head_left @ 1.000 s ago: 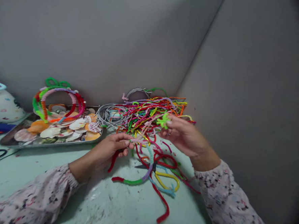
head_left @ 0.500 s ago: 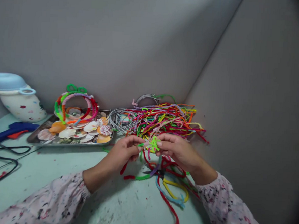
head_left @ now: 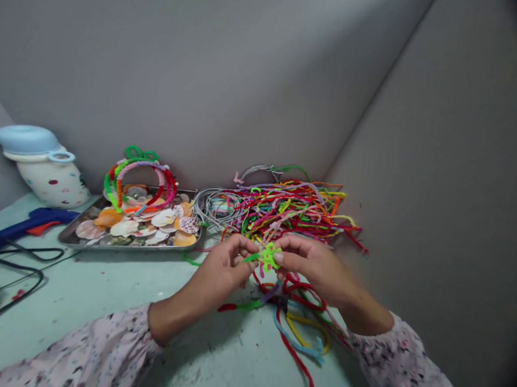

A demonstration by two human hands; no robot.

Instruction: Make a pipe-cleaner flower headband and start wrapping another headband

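While my left fingers point(head_left: 239, 243) pinch a green fuzzy strip point(head_left: 251, 257), my right fingers point(head_left: 290, 260) grip the lime flower's edge point(head_left: 270, 256); light pressure should spare its loops.

A single camera is worn on the person's head; it faces forward and down across the bench point(head_left: 196, 359). Both sleeves enter from the lower corners, nearest the lens. The left hand point(head_left: 227, 267) and right hand point(head_left: 313, 267) lie farther out, just below the middle of the frame. Coverage is wide—the bottle point(head_left: 52, 175) sits near the left edge, the side wall point(head_left: 451, 188) fills the right. The back wall point(head_left: 196, 67) occupies the upper part—beyond the tray point(head_left: 128, 246). The frame darkens at its upper right corner.
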